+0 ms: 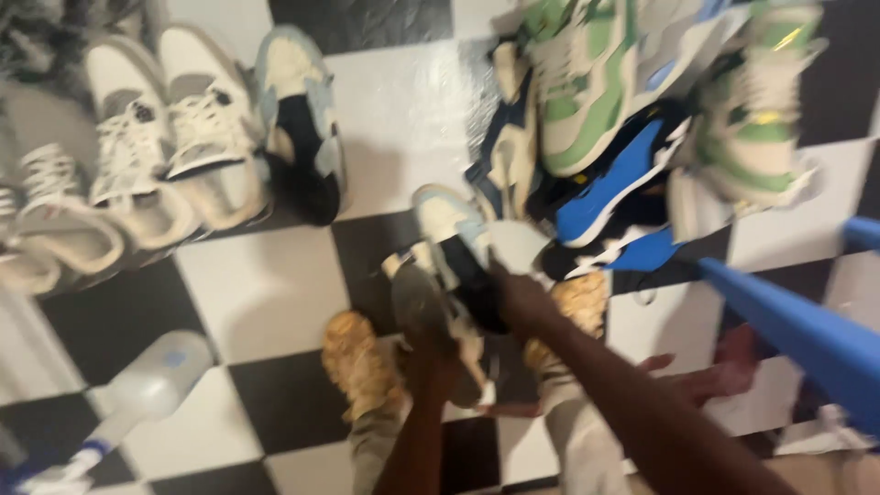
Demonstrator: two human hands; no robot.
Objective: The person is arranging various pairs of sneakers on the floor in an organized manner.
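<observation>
The picture is blurred by motion. My right hand (521, 298) grips a pale blue, cream and black sneaker (451, 234) by its heel, above the checkered floor. My left hand (429, 359) holds a second sneaker (414, 307) right beside it, with the dark grey sole turned toward me. The two shoes touch. Below them are my feet in tan fuzzy footwear (359, 365), with grey trouser legs under my arms.
Several white and grey sneakers (174, 137) and one pale blue and black sneaker (298, 119) are lined up at upper left. Green-white and blue sneakers (623, 101) are piled at upper right. A blue bar (797, 330) crosses at right above another hand (720, 376). A white handheld device (151, 390) lies at lower left.
</observation>
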